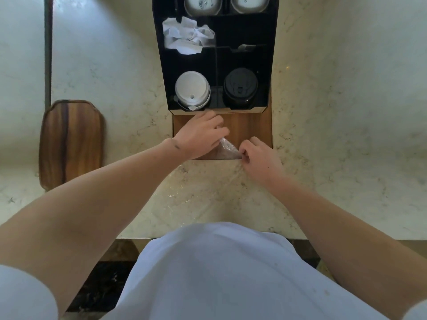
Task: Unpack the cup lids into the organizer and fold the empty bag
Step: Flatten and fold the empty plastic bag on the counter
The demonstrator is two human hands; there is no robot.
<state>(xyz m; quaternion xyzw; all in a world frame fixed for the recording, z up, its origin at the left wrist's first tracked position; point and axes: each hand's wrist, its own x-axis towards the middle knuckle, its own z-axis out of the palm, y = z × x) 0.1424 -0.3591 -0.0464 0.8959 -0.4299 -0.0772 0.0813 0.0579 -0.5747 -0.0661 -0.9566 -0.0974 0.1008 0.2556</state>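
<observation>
Head view: left hand point(201, 135) and right hand point(260, 155) are both pinching the clear bag point(227, 147), fingers clamped on its plastic, over the wooden board point(249, 128) on the worktop point(335, 135). White lids point(192, 88) and black lids point(240, 87) are sitting in the organizer point(161, 72)'s front compartments.

The organizer point(215, 54) stands at 12 o'clock on the counter point(323, 112), its near compartments holding lids point(193, 90). A board point(249, 128) lies just before it, the bag point(227, 147) on it. A tray point(71, 142) lies at 9 o'clock.
</observation>
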